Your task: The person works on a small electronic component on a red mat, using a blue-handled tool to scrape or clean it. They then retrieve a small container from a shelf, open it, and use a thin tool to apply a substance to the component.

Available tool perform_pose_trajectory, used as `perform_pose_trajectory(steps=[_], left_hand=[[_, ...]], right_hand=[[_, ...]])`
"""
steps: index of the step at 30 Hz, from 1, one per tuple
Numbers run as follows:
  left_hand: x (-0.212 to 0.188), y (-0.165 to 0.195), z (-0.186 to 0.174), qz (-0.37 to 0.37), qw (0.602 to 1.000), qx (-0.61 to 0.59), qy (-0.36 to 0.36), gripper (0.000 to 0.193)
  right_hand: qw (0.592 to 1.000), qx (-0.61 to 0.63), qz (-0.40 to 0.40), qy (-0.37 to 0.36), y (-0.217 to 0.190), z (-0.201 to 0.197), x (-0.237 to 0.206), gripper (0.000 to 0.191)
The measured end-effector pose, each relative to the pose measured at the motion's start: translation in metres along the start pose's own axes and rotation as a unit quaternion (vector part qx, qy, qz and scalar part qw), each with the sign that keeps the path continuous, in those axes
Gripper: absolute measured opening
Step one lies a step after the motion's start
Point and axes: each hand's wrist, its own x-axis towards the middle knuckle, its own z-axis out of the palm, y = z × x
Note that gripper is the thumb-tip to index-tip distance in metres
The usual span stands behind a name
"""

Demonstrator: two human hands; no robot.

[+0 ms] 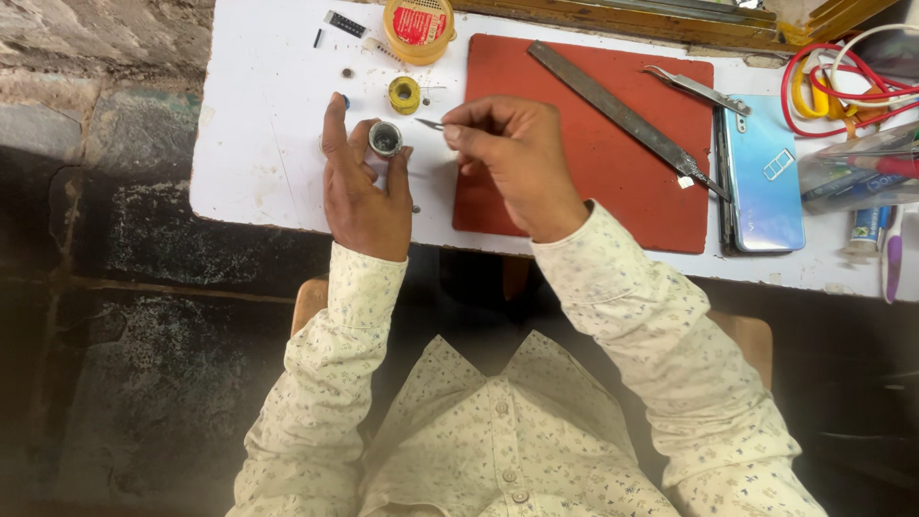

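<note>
While the left hand grips a small round tin between thumb and fingers, held upright just above the table near its front-left part, the right hand pinches tweezers, tips aimed at the tin's open mouth. Both hands closed on their things; neither is slack.

Step in hand, as I judge it: picking at or into the tin with the tweezers. Tips sit just beside the rim, not yet inside. The next move looks to call for a small, steady reach leftward and down, tin kept level. What the tin holds is too dark to tell.

Around them:
- yellow reel just behind the tin, toward the far edge
- yellow tub with red label at the far edge
- red mat under and to the right of the right hand
- long metal file lying diagonally across the mat
- phone just off the mat's right side, second tweezers behind it
- red cables at the far-right corner

Room: bare table to the left of the tin, out to the left edge. The front edge runs close under both wrists. A few tiny loose parts lie near the reel; a careless sweep could scatter them.
</note>
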Motion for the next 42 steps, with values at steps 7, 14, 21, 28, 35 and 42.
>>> perform_pose_trajectory(steps=[7, 14, 21, 28, 35, 42], left_hand=[[-0.002, -0.001, -0.001, 0.013, 0.999, 0.042, -0.002, 0.08], [0.001, -0.007, 0.001, 0.024, 0.999, 0.041, 0.006, 0.078], [-0.003, -0.004, 0.0, 0.056, 0.998, 0.022, 0.029, 0.07], [-0.003, -0.003, 0.0, 0.057, 0.997, 0.031, 0.032, 0.066], [-0.004, -0.005, 0.001, 0.054, 0.998, 0.019, 0.022, 0.066], [-0.003, -0.005, 0.001, 0.06, 0.998, 0.011, 0.023, 0.066]], right_hand=[[0.982, -0.181, 0.0, 0.051, 0.02, 0.031, 0.015, 0.008], [0.956, -0.255, -0.136, 0.045, -0.004, -0.036, 0.008, 0.004], [0.922, -0.342, -0.172, 0.056, 0.005, -0.085, 0.027, 0.005], [0.906, -0.372, -0.197, 0.042, 0.011, -0.087, 0.026, 0.006], [0.902, -0.385, -0.192, 0.039, 0.008, -0.086, 0.026, 0.007], [0.905, -0.381, -0.188, 0.031, 0.01, -0.091, 0.025, 0.006]])
